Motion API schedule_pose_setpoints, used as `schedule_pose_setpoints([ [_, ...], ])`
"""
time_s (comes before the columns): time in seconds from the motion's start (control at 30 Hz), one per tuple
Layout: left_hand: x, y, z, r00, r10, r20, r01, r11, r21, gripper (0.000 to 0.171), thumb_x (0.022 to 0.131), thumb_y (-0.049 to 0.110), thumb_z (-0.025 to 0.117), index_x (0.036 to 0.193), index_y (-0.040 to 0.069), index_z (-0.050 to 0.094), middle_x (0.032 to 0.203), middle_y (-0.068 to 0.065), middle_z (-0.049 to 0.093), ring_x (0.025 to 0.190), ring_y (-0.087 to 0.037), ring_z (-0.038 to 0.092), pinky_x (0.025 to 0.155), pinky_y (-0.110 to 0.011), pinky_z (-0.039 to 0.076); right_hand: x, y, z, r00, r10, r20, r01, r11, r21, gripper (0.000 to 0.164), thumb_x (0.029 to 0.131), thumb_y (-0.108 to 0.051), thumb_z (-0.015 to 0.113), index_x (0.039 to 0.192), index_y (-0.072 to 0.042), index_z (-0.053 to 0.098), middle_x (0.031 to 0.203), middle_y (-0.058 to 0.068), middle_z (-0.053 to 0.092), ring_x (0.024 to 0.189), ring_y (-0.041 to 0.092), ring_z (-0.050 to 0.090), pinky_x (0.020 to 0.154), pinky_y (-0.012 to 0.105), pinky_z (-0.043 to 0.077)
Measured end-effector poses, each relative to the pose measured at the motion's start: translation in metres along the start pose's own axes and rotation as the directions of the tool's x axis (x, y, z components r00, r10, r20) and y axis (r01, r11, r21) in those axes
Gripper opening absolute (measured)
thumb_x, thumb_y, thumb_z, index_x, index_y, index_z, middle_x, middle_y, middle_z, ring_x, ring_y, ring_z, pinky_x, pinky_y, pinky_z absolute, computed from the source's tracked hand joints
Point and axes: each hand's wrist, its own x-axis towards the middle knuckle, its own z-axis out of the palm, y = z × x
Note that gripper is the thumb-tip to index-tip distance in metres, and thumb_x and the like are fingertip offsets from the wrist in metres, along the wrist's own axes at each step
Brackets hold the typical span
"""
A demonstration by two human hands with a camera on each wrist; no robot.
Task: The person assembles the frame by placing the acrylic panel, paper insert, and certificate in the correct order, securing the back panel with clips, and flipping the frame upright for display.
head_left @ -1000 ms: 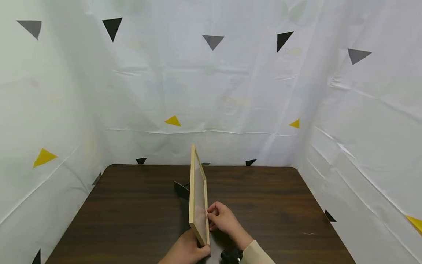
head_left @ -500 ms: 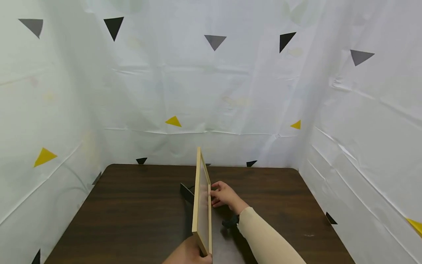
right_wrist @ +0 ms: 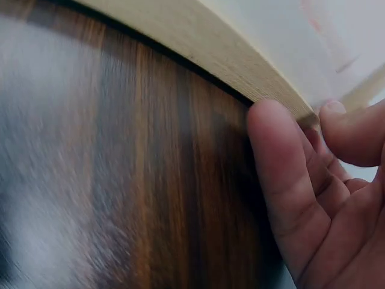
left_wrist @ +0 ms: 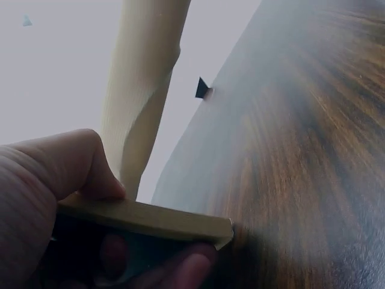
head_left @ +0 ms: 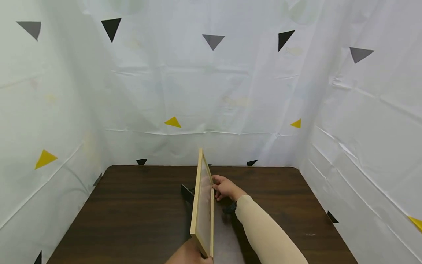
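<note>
A picture frame (head_left: 201,205) with a pale wooden border stands on edge, nearly edge-on to the head view, its light, glossy face turned right. Behind it, a dark stand flap (head_left: 187,193) sticks out to the left. My left hand (head_left: 188,253) grips the near end; in the left wrist view the thumb lies over the wooden border (left_wrist: 150,220), with fingers beneath. Farther along, my right hand (head_left: 227,187) is at the right-hand edge. In the right wrist view its thumb and index finger pinch the wood near a corner; the other fingers are partly hidden.
The dark wood-grain table (head_left: 132,212) extends on both sides of the frame. White sheeting (head_left: 158,91) with black, grey and yellow triangles encloses the back and sides. A black wrist device (head_left: 230,209) sits below the right hand, at the cream sleeve (head_left: 263,231).
My right hand has slid away from me along the frame's edge, bringing more sleeve into view. The frame has shifted slightly right and nearer, with my left hand still holding its near end.
</note>
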Motion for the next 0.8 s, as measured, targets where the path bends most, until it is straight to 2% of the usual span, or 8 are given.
schedule_pose_setpoints([
  [0.13,-0.004,0.004,-0.003,0.999,0.028,-0.044,-0.015,0.963,0.27,0.048,0.105,0.027,0.066,0.146,0.005,0.054,0.129,-0.005,0.061,0.11,-0.01,0.056,0.101,-0.024,0.046,0.003,0.0,-0.002,1.0,-0.018,-0.019,0.016,0.992,-0.125,0.048,0.114,-0.009,0.055,0.162,-0.015,0.05,0.128,0.022,0.072,0.058,0.019,0.061,0.053,0.033,0.055],
  [0.2,-0.004,0.001,-0.005,0.983,0.177,-0.04,-0.125,0.819,0.561,0.053,0.104,0.041,0.064,0.145,0.009,0.057,0.126,-0.004,0.064,0.109,-0.014,0.062,0.095,-0.032,0.053,0.004,0.0,-0.003,1.0,-0.018,-0.026,0.014,0.989,-0.147,0.051,0.114,-0.008,0.056,0.164,-0.013,0.048,0.131,0.024,0.072,0.054,0.018,0.059,0.051,0.032,0.052],
  [0.23,-0.003,-0.001,-0.007,0.979,0.203,-0.025,-0.15,0.794,0.589,0.053,0.104,0.042,0.065,0.145,0.009,0.058,0.125,-0.002,0.066,0.108,-0.014,0.064,0.097,-0.033,0.054,0.005,-0.001,-0.004,1.0,-0.016,-0.027,0.012,0.988,-0.152,0.052,0.113,-0.008,0.056,0.164,-0.013,0.047,0.134,0.024,0.071,0.052,0.018,0.058,0.05,0.031,0.05],
  [0.4,-0.014,-0.011,0.005,0.965,0.263,-0.004,-0.209,0.775,0.597,0.05,0.104,0.044,0.066,0.141,0.011,0.062,0.115,0.004,0.068,0.098,-0.006,0.065,0.093,-0.027,0.054,0.007,0.001,-0.008,0.999,0.006,-0.038,-0.012,0.986,-0.169,0.055,0.112,-0.008,0.058,0.166,-0.011,0.046,0.143,0.025,0.068,0.049,0.016,0.055,0.048,0.03,0.046],
  [0.5,-0.035,-0.023,0.045,0.882,0.46,-0.101,-0.31,0.728,0.611,0.037,0.098,0.031,0.071,0.124,0.004,0.066,0.096,0.003,0.066,0.076,-0.009,0.059,0.075,-0.028,0.053,0.008,0.003,-0.012,0.998,0.022,-0.063,-0.033,0.982,-0.188,0.055,0.111,-0.01,0.061,0.165,-0.012,0.048,0.137,0.023,0.071,0.049,0.016,0.054,0.048,0.03,0.044],
  [0.63,-0.063,-0.033,0.096,0.656,0.724,-0.211,-0.377,0.557,0.74,0.025,0.083,0.007,0.072,0.106,-0.003,0.068,0.086,-0.002,0.067,0.07,-0.015,0.056,0.068,-0.03,0.049,0.007,0.006,-0.019,0.994,0.041,-0.1,-0.06,0.979,-0.195,0.057,0.111,-0.013,0.063,0.165,-0.011,0.047,0.126,0.022,0.074,0.048,0.015,0.054,0.047,0.03,0.043],
  [0.73,-0.078,-0.028,0.106,0.601,0.758,-0.254,-0.316,0.517,0.795,0.036,0.08,0.001,0.07,0.115,-0.005,0.07,0.099,-0.008,0.076,0.082,-0.018,0.064,0.074,-0.03,0.051,0.005,0.008,-0.024,0.992,0.057,-0.116,-0.076,0.983,-0.17,0.057,0.112,-0.014,0.063,0.166,-0.011,0.046,0.128,0.021,0.073,0.049,0.016,0.055,0.047,0.03,0.043],
  [0.8,-0.084,-0.025,0.103,0.595,0.753,-0.281,-0.32,0.542,0.777,0.045,0.079,-0.001,0.07,0.124,-0.008,0.068,0.108,-0.013,0.078,0.088,-0.02,0.068,0.078,-0.032,0.054,0.002,0.009,-0.028,0.991,0.062,-0.117,-0.079,0.986,-0.15,0.054,0.112,-0.014,0.062,0.164,-0.008,0.048,0.123,0.02,0.074,0.051,0.016,0.055,0.048,0.03,0.042],
])
